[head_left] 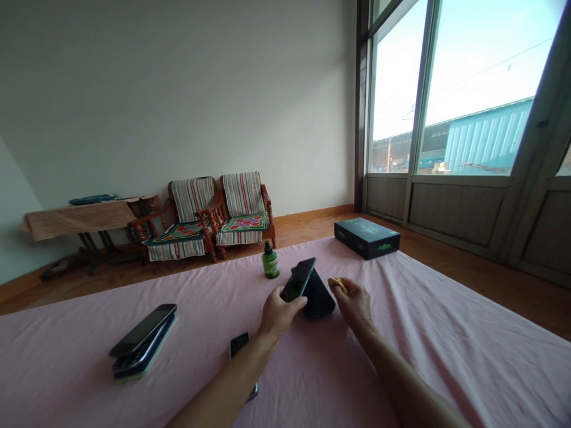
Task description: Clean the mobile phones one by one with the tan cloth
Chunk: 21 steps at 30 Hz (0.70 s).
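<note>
My left hand point(280, 312) grips a dark smartphone point(298, 284), tilted, with its glossy face partly visible. Just behind it, a larger black flat object point(320, 299) lies on the pink cloth, partly covered by the phone. To the right, my right hand point(355, 303) is closed in a pinch on a small yellowish thing point(339, 285); its kind is too small to make out. A further phone point(239, 343) lies beneath my left forearm, which hides its middle.
A stack of several phones point(143, 340) rests on the pink cloth point(200, 297) at left. Farther back stand a green pump bottle point(270, 263) and a black box point(366, 239). Beyond the surface are two wooden armchairs point(243, 208), a covered table point(89, 217) and large windows point(473, 89).
</note>
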Each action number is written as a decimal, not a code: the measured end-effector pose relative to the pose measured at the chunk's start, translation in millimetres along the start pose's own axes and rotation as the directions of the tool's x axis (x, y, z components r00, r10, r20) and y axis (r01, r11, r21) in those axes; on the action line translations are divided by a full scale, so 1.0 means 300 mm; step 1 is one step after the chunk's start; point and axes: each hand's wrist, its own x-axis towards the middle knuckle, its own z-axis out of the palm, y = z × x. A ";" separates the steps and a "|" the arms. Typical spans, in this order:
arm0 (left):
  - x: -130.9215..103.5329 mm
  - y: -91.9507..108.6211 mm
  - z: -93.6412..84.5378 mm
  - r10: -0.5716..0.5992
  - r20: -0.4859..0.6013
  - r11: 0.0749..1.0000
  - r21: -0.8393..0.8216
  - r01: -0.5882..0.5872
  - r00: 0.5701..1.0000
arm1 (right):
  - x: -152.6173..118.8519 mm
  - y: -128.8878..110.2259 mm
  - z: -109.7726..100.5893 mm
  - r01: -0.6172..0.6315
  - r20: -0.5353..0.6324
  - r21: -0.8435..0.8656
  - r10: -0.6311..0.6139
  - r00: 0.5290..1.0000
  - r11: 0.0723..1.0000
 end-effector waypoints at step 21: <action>-0.041 -0.038 0.068 0.192 0.134 0.972 0.114 -0.208 0.972 | -0.009 0.034 0.032 0.020 0.003 -0.037 -0.020 1.000 0.999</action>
